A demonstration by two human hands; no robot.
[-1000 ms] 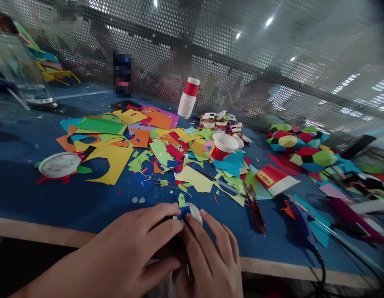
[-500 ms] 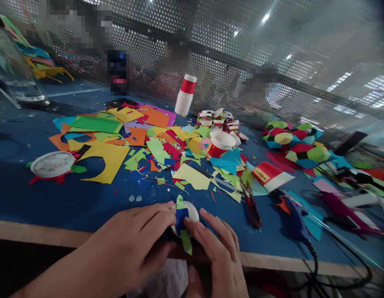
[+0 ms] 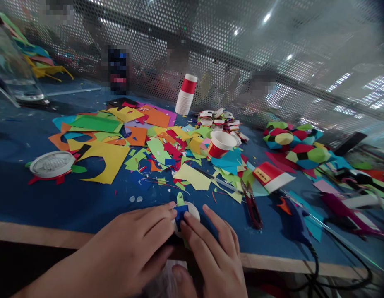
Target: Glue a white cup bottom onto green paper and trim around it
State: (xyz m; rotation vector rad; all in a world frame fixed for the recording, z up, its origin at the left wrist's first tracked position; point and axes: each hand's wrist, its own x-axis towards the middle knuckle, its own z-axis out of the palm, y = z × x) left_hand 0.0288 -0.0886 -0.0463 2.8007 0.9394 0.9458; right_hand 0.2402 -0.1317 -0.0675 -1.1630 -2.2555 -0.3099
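Near the table's front edge lies a round white paper-cup bottom. On it are a blue paper piece and a light green paper head with a small drawn face. My left hand is closed on the left side of the cup bottom, its fingertips beside the blue paper. From the right, my right hand presses fingertips onto the blue paper, with its fingers apart and its thumb lower down, off the cup bottom. My hands hide the lower part of the cup bottom.
Coloured paper scraps cover the middle. Dark red snips, a cut cup and a blue glue gun with its cable lie right. A turtle-like craft lies left; stacked cups stand behind.
My right fingers have moved left and up onto the blue paper. They now cover the green strip that hung below it. My left hand has hardly moved.
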